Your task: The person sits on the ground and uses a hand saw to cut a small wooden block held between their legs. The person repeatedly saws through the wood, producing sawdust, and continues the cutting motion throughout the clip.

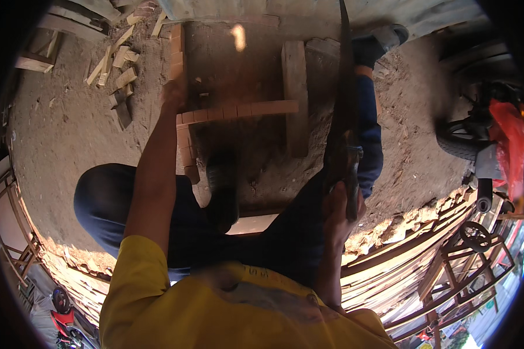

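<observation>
Forward and to the left of the right hand (339, 209), a narrow reddish-brown wooden strip with crosswise lines (239, 111) is lying with its long axis running left to right, its right end appearing to rest on a thick grey-brown wooden block (297, 75). The left hand (173, 96) is sitting nearer to it — just beside the strip's left end, at a brown wooden length running away from the person (177, 55) — but its fingers are blurring, so whether they are closing on the wood I cannot tell. The right hand is gripping a long dark handsaw (343, 104) by its handle, the blade pointing forward, roughly square to the strip and showing apart from its right end.
</observation>
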A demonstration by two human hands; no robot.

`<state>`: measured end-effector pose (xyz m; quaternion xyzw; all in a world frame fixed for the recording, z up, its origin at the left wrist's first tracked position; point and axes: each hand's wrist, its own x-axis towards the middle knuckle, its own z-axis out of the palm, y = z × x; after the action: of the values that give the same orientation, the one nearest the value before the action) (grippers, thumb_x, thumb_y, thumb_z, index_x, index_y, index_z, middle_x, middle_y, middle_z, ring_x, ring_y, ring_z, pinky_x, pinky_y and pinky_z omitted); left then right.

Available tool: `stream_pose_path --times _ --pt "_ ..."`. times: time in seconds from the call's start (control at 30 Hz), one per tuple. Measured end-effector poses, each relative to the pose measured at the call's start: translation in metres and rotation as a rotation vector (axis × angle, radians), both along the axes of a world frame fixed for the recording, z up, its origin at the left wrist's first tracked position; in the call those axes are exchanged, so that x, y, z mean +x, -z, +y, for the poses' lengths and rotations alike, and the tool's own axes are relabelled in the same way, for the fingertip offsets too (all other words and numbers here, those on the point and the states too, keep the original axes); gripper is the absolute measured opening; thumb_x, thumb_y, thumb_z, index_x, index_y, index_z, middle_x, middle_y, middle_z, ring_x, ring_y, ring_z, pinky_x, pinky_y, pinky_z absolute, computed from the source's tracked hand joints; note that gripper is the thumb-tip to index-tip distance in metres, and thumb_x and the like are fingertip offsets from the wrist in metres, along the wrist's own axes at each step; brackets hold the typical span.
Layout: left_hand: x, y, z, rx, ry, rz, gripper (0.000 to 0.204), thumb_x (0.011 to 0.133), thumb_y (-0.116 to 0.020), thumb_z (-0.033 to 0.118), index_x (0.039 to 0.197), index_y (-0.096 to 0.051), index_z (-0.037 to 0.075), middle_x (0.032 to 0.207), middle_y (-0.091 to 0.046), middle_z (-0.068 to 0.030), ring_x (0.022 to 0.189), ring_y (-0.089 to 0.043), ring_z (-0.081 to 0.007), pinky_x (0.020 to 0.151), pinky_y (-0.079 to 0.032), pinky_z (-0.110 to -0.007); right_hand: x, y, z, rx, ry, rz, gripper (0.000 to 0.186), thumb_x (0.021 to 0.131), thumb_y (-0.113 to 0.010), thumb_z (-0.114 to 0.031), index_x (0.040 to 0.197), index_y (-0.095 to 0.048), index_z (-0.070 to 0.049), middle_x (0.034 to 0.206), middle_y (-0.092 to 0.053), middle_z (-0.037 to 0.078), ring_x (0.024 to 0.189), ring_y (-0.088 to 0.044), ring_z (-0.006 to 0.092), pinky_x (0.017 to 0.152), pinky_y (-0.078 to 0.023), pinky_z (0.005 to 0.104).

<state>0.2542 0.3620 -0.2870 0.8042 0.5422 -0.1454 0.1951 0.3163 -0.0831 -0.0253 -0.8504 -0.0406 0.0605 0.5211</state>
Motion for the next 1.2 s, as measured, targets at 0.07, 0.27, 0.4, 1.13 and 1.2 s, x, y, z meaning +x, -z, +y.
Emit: stream_pose_path --times 0.07,0.27,0.4,1.13,1.2 --pt "0.008 -0.007 -0.011 -0.022 0.003 -0.001 0.047 0.085 -0.064 0.037 0.118 -0.062 0.003 0.123 -0.061 -0.0179 0.116 -0.059 -0.0318 0.095 -0.05 -0.041 0.0 0.0 0.001 -0.022 -0.011 -0.003 0.025 0.089 -0.06 -0.024 0.091 -0.063 0.001 0.061 -0.051 0.002 0.051 -0.047 0.0095 0.045 -0.034 0.0269" --pt "0.003 -0.004 -0.006 -0.011 0.016 0.026 0.059 0.085 -0.062 0.045 0.127 -0.056 0.004 0.125 -0.06 -0.0181 0.118 -0.058 -0.0311 0.095 -0.05 -0.043 -0.002 0.01 -0.006 0.062 0.024 0.074 0.019 0.088 -0.061 -0.021 0.086 -0.061 -0.002 0.058 -0.048 -0.001 0.049 -0.043 0.0055 0.043 -0.031 0.0239" --pt "0.032 -0.055 -0.034 -0.107 0.008 -0.158 0.06 0.084 -0.064 0.041 0.129 -0.053 0.003 0.13 -0.056 -0.018 0.12 -0.055 -0.0316 0.097 -0.048 -0.043 -0.004 0.005 -0.008 0.061 -0.01 0.02 0.016 0.089 -0.06 -0.019 0.084 -0.06 -0.003 0.057 -0.046 -0.002 0.046 -0.041 0.0038 0.042 -0.03 0.0228" --pt "-0.12 -0.054 -0.111 -0.561 -0.19 0.02 0.088 0.071 -0.071 0.054 0.134 -0.045 -0.002 0.13 -0.05 -0.0285 0.112 -0.058 -0.0408 0.086 -0.052 -0.047 -0.032 -0.007 -0.007 0.229 -0.009 0.127 0.023 0.089 -0.06 -0.018 0.07 -0.053 -0.007 0.052 -0.045 -0.001 0.039 -0.037 0.0057 0.038 -0.026 0.0238" --pt "-0.136 -0.018 -0.13 -0.214 -0.04 -0.129 0.08 0.07 -0.073 0.046 0.131 -0.049 0.002 0.125 -0.054 -0.0287 0.109 -0.06 -0.0389 0.085 -0.053 -0.046 -0.034 -0.009 -0.004 0.233 -0.021 0.153 0.023 0.089 -0.059 -0.017 0.07 -0.052 -0.007 0.052 -0.044 -0.001 0.039 -0.036 0.0056 0.038 -0.026 0.0238"
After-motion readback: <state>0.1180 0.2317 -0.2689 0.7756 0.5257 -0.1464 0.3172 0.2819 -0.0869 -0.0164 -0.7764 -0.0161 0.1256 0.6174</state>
